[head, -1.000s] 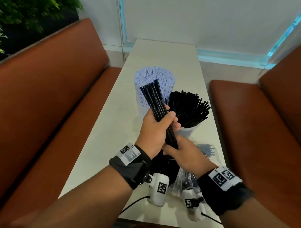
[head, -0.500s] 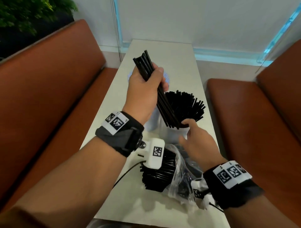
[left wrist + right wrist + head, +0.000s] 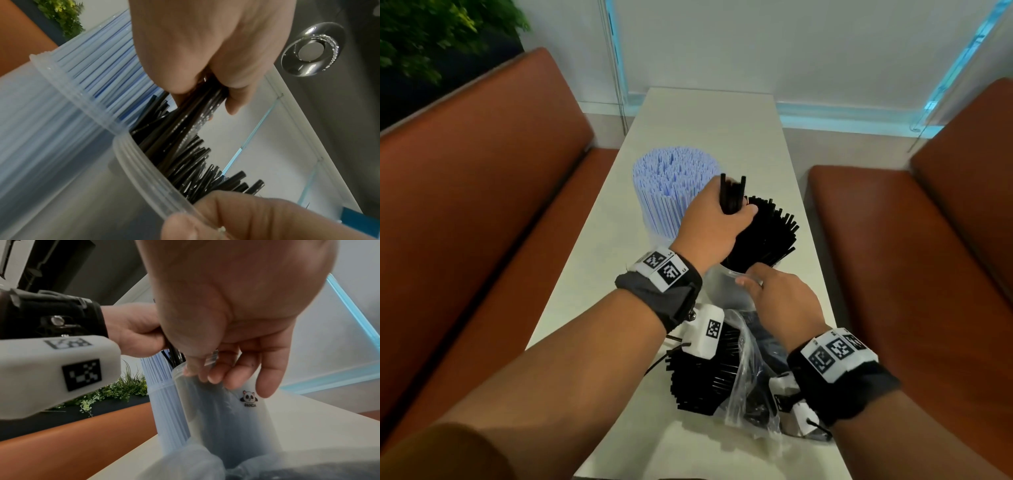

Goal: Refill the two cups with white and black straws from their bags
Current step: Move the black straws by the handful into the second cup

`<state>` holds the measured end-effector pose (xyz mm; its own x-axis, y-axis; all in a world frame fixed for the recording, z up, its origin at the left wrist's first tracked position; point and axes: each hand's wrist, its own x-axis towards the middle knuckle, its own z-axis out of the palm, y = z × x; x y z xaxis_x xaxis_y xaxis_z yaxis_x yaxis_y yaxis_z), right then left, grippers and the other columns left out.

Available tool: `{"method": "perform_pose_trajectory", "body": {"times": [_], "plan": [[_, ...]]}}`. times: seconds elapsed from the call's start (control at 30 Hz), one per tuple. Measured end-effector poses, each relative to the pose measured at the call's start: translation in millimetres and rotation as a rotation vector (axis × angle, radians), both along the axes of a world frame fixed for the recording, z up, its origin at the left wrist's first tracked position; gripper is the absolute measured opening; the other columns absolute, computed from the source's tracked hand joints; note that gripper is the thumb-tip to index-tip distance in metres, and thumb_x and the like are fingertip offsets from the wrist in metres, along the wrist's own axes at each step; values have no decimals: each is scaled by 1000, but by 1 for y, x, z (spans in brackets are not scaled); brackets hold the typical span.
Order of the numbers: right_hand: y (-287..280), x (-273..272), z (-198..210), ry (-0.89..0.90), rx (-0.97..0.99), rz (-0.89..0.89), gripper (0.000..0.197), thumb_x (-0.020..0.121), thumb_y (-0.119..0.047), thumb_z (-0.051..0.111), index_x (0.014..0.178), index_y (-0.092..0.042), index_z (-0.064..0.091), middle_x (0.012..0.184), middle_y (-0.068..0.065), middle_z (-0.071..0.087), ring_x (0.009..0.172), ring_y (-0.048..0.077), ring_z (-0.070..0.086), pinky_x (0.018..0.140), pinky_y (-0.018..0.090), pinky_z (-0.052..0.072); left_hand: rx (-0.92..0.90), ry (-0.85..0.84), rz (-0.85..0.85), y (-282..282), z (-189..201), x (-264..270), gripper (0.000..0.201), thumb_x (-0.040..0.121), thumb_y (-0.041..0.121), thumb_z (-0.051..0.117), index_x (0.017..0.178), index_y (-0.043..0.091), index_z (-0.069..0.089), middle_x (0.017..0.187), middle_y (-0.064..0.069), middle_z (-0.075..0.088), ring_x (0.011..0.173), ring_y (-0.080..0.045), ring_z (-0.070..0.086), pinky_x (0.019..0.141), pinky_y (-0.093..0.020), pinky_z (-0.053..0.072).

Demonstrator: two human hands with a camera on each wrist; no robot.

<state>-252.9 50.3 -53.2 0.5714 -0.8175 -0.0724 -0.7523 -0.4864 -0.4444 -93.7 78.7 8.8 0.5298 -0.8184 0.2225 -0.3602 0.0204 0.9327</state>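
My left hand [image 3: 734, 219] grips a small bundle of black straws [image 3: 732, 193], whose lower ends stand among the black straws in the clear cup [image 3: 722, 287]. The left wrist view shows the bundle [image 3: 197, 116] slanting down past that cup's rim [image 3: 144, 164]. My right hand [image 3: 750, 279] pinches the near rim of this panda-marked cup [image 3: 236, 418], thumb at the lip. Just left of it stands the cup of white straws [image 3: 671, 185], tightly packed. A clear bag of black straws [image 3: 705, 373] lies near the table's front edge, under my wrists.
The narrow white table [image 3: 709, 120] runs away from me to the wall. Brown bench seats flank it, the left bench [image 3: 482, 205] and the right bench [image 3: 893, 257]. A green plant [image 3: 431, 34] stands at the back left.
My left hand lifted the black bundle out of the bag, raised it, then lowered it into the black-straw cup. My right hand left the bundle and took the cup's rim.
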Motion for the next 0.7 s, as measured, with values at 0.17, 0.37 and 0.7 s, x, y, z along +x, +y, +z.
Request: {"method": "perform_pose_trajectory", "body": {"times": [0.17, 0.37, 0.7], "plan": [[-1, 2, 4, 21, -4, 13, 28, 102, -53, 43, 103, -30, 59, 74, -4, 58, 71, 23, 57, 63, 35, 46, -147, -160, -55, -3, 7, 3, 59, 86, 26, 74, 135, 30, 42, 124, 5, 52, 118, -4, 53, 103, -15, 40], [2, 3, 11, 24, 4, 22, 27, 102, -50, 46, 116, -34, 64, 96, 3, 72, 87, 28, 66, 70, 35, 48, 120, -1005, -333, -8, -3, -5, 38, 103, 30, 50, 133, 8, 58, 133, -7, 57, 124, -23, 49, 112, -38, 31], [0, 2, 4, 248, -105, 26, 20, 102, -26, 49, 102, -15, 66, 95, 5, 69, 82, 23, 66, 62, 31, 41, 224, -1155, -230, -6, -25, -20, 63, 99, 62, 37, 153, 28, 36, 162, -3, 30, 151, -26, 21, 121, -53, 12]]}}
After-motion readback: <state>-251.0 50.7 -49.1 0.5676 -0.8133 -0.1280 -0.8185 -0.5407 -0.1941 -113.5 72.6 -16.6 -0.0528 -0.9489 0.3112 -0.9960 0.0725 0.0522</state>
